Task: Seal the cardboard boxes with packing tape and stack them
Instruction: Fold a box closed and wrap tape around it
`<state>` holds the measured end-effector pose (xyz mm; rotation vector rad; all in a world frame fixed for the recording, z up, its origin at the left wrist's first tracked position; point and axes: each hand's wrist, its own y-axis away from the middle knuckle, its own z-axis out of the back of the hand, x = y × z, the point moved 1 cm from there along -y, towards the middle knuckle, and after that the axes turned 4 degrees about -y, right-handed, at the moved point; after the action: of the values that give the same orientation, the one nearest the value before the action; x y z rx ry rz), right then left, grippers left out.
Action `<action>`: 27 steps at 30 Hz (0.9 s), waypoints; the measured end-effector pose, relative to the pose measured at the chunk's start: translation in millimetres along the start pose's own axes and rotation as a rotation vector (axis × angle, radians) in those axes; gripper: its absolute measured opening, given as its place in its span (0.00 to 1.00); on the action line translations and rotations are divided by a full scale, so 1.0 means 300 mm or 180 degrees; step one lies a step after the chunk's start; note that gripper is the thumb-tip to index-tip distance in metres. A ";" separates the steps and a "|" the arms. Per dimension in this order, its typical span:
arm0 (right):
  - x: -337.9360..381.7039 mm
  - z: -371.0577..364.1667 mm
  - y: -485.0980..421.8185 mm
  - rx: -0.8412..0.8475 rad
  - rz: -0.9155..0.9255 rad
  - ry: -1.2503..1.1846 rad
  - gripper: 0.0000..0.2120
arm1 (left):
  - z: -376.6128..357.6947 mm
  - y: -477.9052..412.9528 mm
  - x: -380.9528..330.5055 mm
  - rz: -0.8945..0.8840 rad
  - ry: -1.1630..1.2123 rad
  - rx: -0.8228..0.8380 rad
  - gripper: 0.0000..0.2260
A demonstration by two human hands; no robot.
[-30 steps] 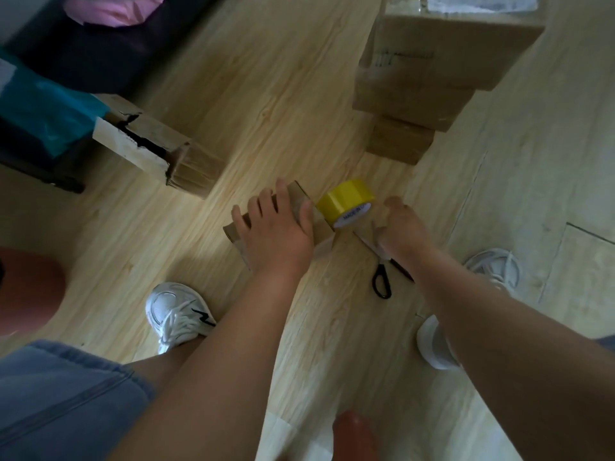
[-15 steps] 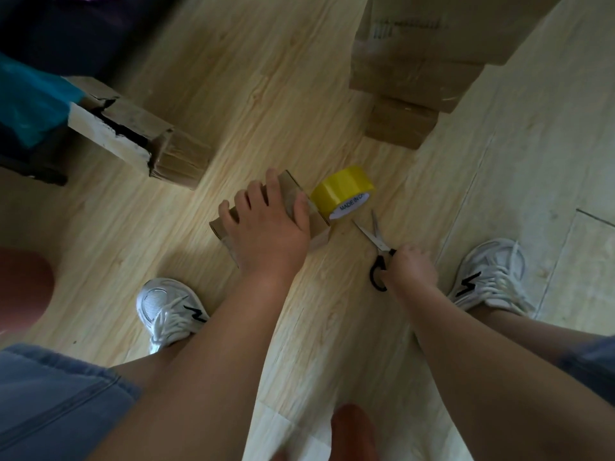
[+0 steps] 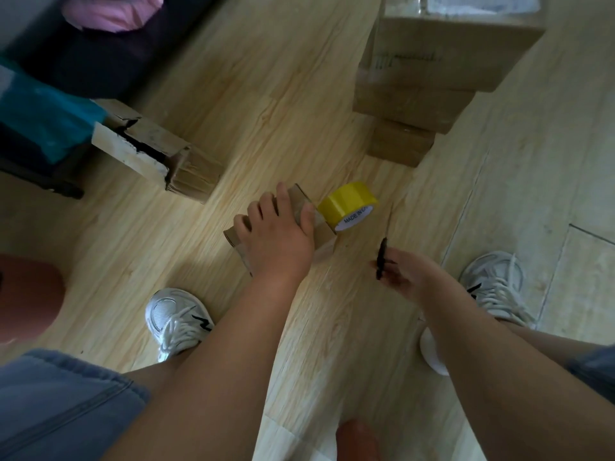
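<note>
Far left of the small box [image 3: 324,236]: dark furniture [image 3: 100,58] along the floor's edge, with a pink cloth [image 3: 113,11] on top and something teal [image 3: 43,118] against its front.

Nearer the small box but well apart from it, on its left and farther side: a torn cardboard box [image 3: 186,161], slit open along the top, dark inside, contents impossible to tell. Bare floor [image 3: 266,104] between the two, and a wide strip of open boards running away beyond the small box.

On the near side, left of the small box: a white shoe [image 3: 176,319].

On the small box itself: the left hand [image 3: 279,242], fingers spread flat across the closed top, thumb at the right-hand end, pressing down.

Touching the small box's right end: a yellow tape roll [image 3: 349,202], standing on edge.

Right of the small box, a gap of bare floor away: the right hand [image 3: 411,274], fingers closed on black scissors [image 3: 382,259], seen edge-on and blurred, lifted off the floor.

Beyond the small box and to its right: a stack of boxes [image 3: 446,54], three showing, all closed, largest on top.

Farther right, past the right hand: a second white shoe [image 3: 496,284] on paler flooring with seam lines.
</note>
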<state>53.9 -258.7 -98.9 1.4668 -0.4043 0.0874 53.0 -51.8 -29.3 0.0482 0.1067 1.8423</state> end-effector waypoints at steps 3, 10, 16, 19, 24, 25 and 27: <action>0.022 0.032 0.044 0.0504 0.0292 -0.0873 0.05 | 0.015 -0.005 0.004 0.0041 0.0127 0.0149 0.28; 0.057 0.132 0.145 0.2254 0.0743 -0.0134 0.38 | 0.039 -0.003 0.005 0.0123 0.0382 0.0362 0.27; 0.067 0.139 0.201 0.2587 0.0379 0.0697 0.38 | 0.061 -0.011 0.016 0.0160 0.0481 0.0484 0.25; 0.064 0.125 0.218 0.2669 0.0311 0.1029 0.34 | 0.068 -0.010 0.016 0.0177 0.0554 0.0535 0.25; 0.073 0.106 0.229 0.2800 0.0238 0.1185 0.29 | 0.074 -0.019 0.018 0.0166 0.0627 0.0514 0.25; 0.073 0.107 0.227 0.2818 0.0237 0.1210 0.28 | 0.074 -0.018 0.018 0.0164 0.0621 0.0499 0.25; 0.074 0.106 0.220 0.2810 0.0233 0.1271 0.29 | 0.075 -0.017 0.019 0.0160 0.0621 0.0454 0.25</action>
<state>47.8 -286.3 -27.7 2.2359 -0.0756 0.6747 58.5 -43.8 -7.7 -0.0298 0.3764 1.8840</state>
